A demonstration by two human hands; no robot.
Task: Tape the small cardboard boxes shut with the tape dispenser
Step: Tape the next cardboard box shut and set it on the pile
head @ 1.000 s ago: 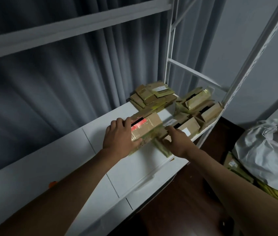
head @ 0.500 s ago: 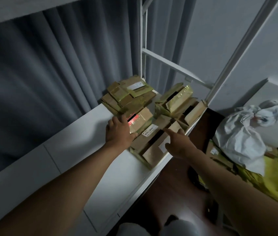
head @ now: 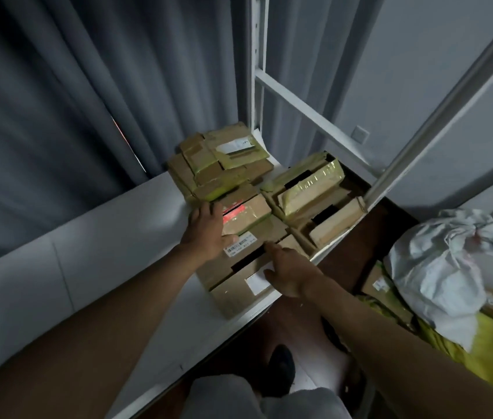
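Boxes (head: pixel 257 207) crowd white shelf (head: pixel 118 237); left hand (head: pixel 209 231) grips red-labelled box (head: pixel 245 216), right hand (head: pixel 290 273) flat.

Brown cardboard boxes (head: pixel 248 213), one marked red, on a white shelf (head: pixel 112 252) before grey curtains (head: pixel 88 101).

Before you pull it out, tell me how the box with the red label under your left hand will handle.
The red-label box looks small and probably light, since the left hand covers much of it. Its glossy tape may feel slippery. It rests on other boxes, so pushing could shift them too.
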